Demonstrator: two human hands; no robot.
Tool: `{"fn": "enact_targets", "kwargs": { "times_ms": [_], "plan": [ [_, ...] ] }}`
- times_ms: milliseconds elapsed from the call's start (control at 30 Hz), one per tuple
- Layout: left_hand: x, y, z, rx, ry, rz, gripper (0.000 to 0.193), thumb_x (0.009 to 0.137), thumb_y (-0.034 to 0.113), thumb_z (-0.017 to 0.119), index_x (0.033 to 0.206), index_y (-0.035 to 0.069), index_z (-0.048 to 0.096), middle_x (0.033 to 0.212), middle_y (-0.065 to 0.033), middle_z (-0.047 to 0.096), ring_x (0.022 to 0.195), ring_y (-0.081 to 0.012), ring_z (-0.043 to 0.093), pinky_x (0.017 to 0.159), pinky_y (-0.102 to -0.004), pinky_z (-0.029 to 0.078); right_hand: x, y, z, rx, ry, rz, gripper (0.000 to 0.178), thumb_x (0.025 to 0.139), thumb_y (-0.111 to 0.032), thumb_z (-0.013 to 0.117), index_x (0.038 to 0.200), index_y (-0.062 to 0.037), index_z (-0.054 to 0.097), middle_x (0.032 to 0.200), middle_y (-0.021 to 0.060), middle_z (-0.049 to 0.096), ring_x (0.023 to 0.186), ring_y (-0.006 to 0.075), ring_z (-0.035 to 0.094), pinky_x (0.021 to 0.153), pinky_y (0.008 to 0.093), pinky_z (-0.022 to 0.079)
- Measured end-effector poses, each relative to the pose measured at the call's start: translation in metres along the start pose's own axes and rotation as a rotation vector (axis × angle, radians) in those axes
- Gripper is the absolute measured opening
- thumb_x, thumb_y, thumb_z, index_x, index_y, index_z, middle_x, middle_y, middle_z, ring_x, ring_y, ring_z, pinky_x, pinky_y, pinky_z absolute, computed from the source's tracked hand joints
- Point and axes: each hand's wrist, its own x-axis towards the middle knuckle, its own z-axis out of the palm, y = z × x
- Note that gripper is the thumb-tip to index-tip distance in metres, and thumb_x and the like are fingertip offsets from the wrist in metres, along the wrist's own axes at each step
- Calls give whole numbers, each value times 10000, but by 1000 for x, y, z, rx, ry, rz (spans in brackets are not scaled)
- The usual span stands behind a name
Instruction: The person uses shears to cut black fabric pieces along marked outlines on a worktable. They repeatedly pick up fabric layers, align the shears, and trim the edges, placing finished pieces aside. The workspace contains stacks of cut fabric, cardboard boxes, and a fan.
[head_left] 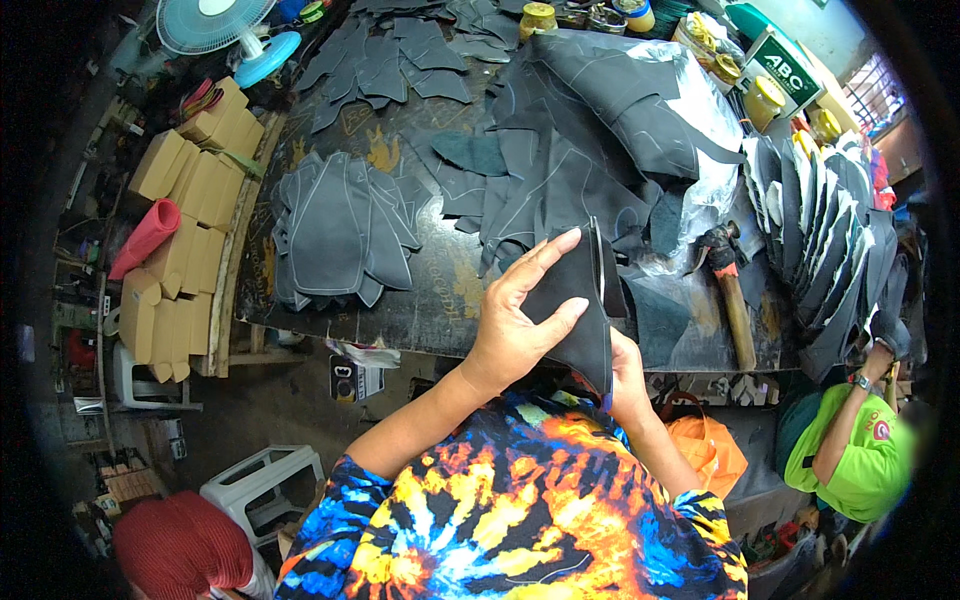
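Note:
In front of my chest I hold a folded black leather piece (572, 315), stood on edge above the table's near side. My left hand (515, 325) grips it from the left, with thumb and fingertips against its face. My right hand (628, 380) grips its lower right side; the leather hides some of those fingers. A small purple-blue bit shows by the right hand's lower edge, too small to name. Just beyond my hands lie black leather sheets (545, 180) with pale marked outlines. A stack of cut black leather pieces (340, 230) lies to the left.
A hammer (732, 300) with a wooden handle lies at the right, beside a row of layered black pieces (825, 230). More cut pieces (390, 60) and yellow-lidded jars (765, 100) sit farther back. Tan forms (185, 250) line the left; a person in green (850, 450) is at the right.

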Motion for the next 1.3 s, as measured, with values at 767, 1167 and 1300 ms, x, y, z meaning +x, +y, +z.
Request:
{"fn": "enact_targets", "kwargs": {
  "times_ms": [767,1167,1300],
  "plan": [
    [127,-62,-65,649,-16,83,697,717,246,866,1325,20,610,1146,-184,711,1032,-323,690,948,-403,534,29,23,-37,-180,404,-182,194,910,-135,754,864,-73,577,729,-78,499,650,30,422,594,210,356],
    [122,-85,-46,834,12,13,561,636,291,950,1031,22,657,931,-111,638,829,-214,642,768,-354,544,30,21,-35,-193,395,-201,195,909,-123,751,859,-67,571,702,-74,489,629,28,406,578,215,350],
    [127,-80,-47,787,-148,-334,491,639,254,938,951,10,648,954,-144,658,862,-202,634,781,-348,529,29,18,-36,-236,397,-199,199,912,-132,750,849,-64,574,699,-72,489,633,29,405,577,217,348]
  ]
}}
